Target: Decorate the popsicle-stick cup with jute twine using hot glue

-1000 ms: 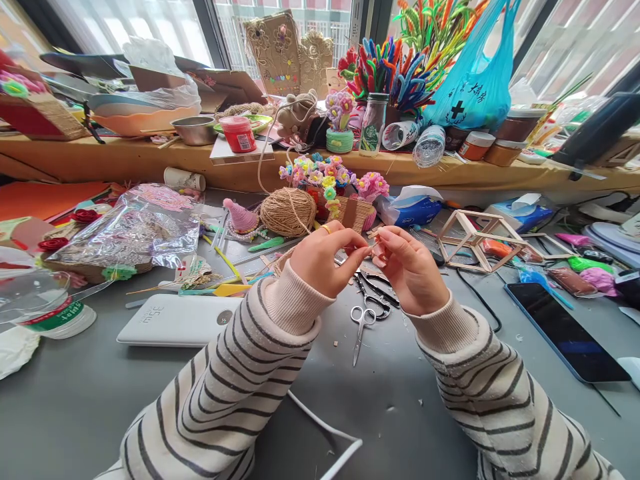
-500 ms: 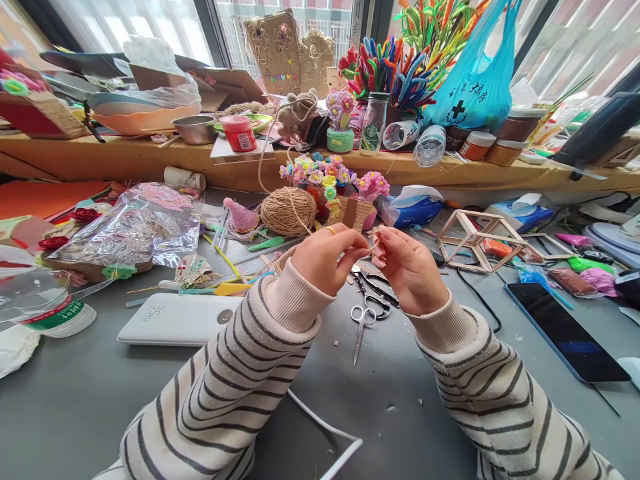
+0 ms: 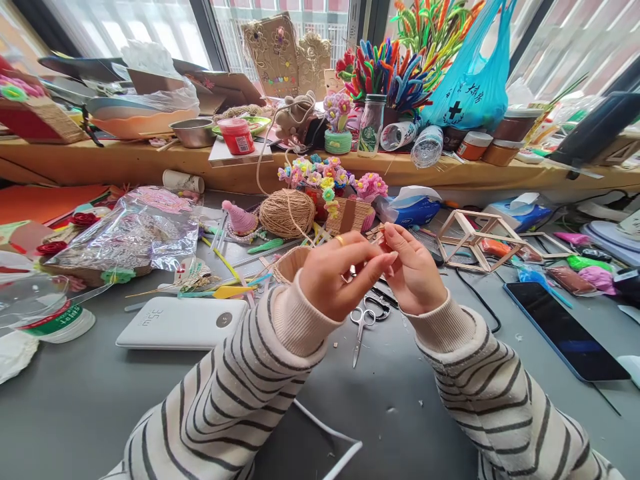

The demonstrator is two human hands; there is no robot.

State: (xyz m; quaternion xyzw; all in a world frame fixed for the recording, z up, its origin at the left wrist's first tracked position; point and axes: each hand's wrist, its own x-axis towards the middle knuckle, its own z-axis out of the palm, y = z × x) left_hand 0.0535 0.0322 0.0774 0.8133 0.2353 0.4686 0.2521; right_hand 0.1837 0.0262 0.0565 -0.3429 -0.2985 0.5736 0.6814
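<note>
My left hand (image 3: 340,273) and my right hand (image 3: 413,273) meet above the grey table (image 3: 150,407), fingertips pressed together. Both pinch a small pinkish piece that is mostly hidden between the fingers; I cannot make out what it is. A gold ring sits on a left finger. Directly under the hands lie silver scissors (image 3: 362,328) and a darker pair (image 3: 379,303). A ball of jute twine (image 3: 287,213) sits just behind the left hand, its strand running up to the shelf.
A white power bank (image 3: 181,323) lies left of my arms, a phone (image 3: 565,331) at the right. A wooden stick frame (image 3: 475,239), a basket of pipe-cleaner flowers (image 3: 333,183), a cellophane bag (image 3: 133,230) and a crowded wooden shelf (image 3: 150,160) fill the back.
My left hand has shifted right and now overlaps the right hand's fingers; the small piece that showed between the fingertips is now largely covered.
</note>
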